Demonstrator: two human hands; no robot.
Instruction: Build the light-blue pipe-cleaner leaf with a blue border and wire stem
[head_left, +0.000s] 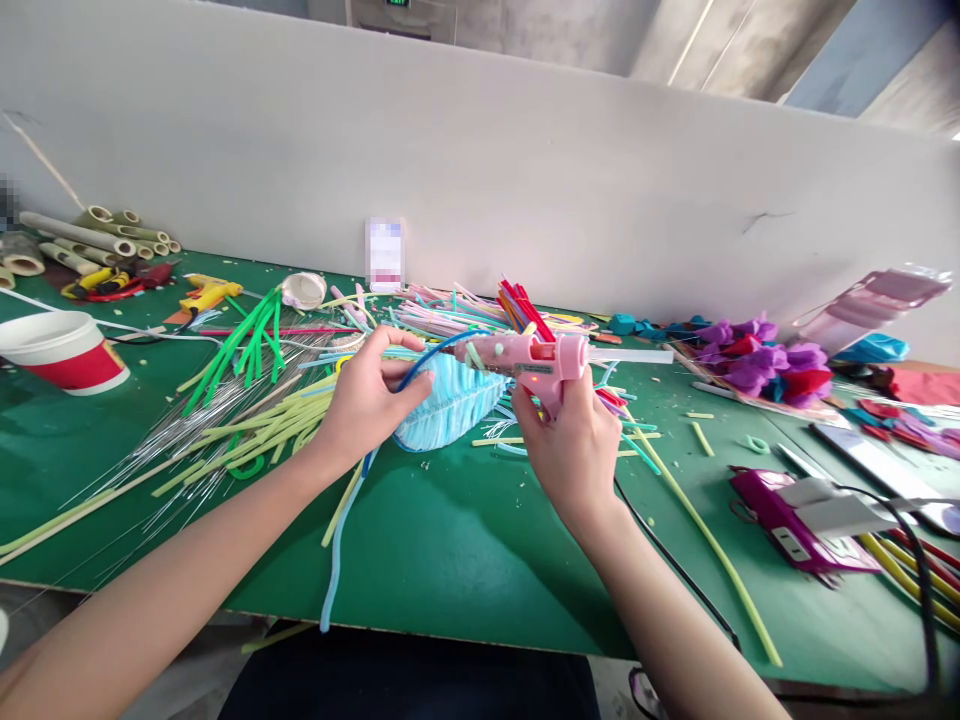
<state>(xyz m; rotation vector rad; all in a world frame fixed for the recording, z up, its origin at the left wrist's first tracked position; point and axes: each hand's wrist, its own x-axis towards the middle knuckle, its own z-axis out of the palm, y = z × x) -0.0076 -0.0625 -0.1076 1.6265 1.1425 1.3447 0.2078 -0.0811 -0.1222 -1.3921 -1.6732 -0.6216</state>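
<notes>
My right hand (577, 445) is wrapped round the grip of a pink hot glue gun (517, 355). A clear glue stick (630, 355) sticks out of its back end, and its nozzle points left. In my left hand (379, 395) a dark blue pipe cleaner (435, 350) is pinched between thumb and fingers, close to the nozzle. Whether the nozzle touches it I cannot tell. Behind and between my hands appears a light blue leaf shape (457, 400), partly covered by them. A pale blue pipe cleaner (337, 560) hangs below my left hand over the green table.
Green (262, 350) and yellow pipe cleaners (277, 430) lie left among thin wires. A paper cup (64, 350) stands far left, near a yellow glue gun (210, 293). Purple fabric petals (742, 360) and a magenta power strip (795, 520) with cables are right. A white partition (480, 160) rises behind.
</notes>
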